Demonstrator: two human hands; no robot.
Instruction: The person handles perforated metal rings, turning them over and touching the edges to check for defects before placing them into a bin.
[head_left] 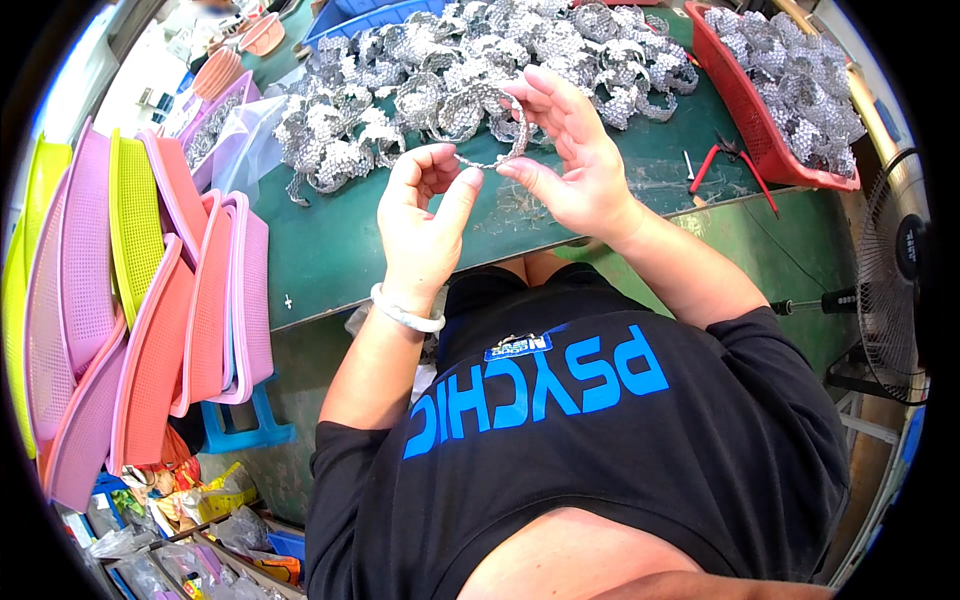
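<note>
Between my hands, above the near side of the green table [335, 235], is a curved silver scale-patterned band [521, 130]. My left hand [425, 215] is closed, pinching one end of the band between thumb and bent fingers. Around its other side curls my right hand [580, 160], thumb at the lower edge and fingertips against the upper curve. A white bracelet [405, 313] circles my left wrist. Just beyond my hands lies a heap of similar silver bands [415, 50], many curled into rings.
A red basket [740, 125] of silver bands stands at the far right, with red-handled pliers [705, 170] nearby. Purple, green and red baskets [150, 360] are stacked on the left above a blue stool [245, 435]. A black fan [885, 280] stands at the right.
</note>
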